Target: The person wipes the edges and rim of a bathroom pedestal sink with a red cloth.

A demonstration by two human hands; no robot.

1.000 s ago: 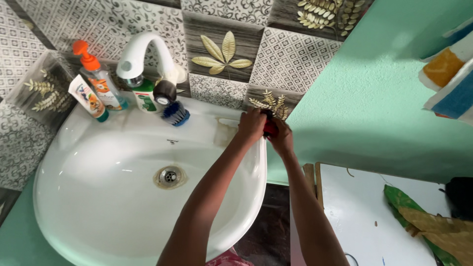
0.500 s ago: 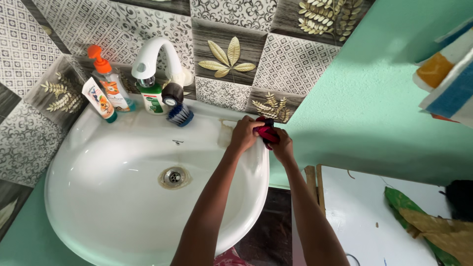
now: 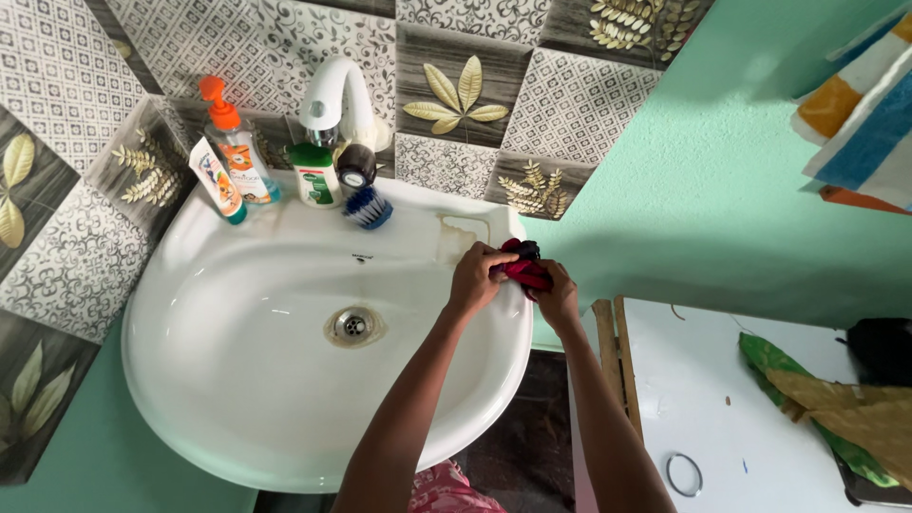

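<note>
Cloth: crumpled red-and-dark fabric cloth, bunched at the right rim of the white ceramic washbasin, near its soap recess.
Left hand: fingers curled tight on the cloth, pressing it to the rim.
Right hand: fingers closed on the cloth's other side, bracing it.
Change: both hands sit slightly lower along the rim than half a second ago; the grip looks unchanged.

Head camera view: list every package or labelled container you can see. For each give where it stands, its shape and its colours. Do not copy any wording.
Pump bottle: sink's back-left ledge, upright, clear blue body, orange pump, pale label.
Tube: leaning in front of the pump bottle, white and orange, green cap downward.
Green bottle: under the white tap, squat, white label patch.
No signs or screens show.
</note>
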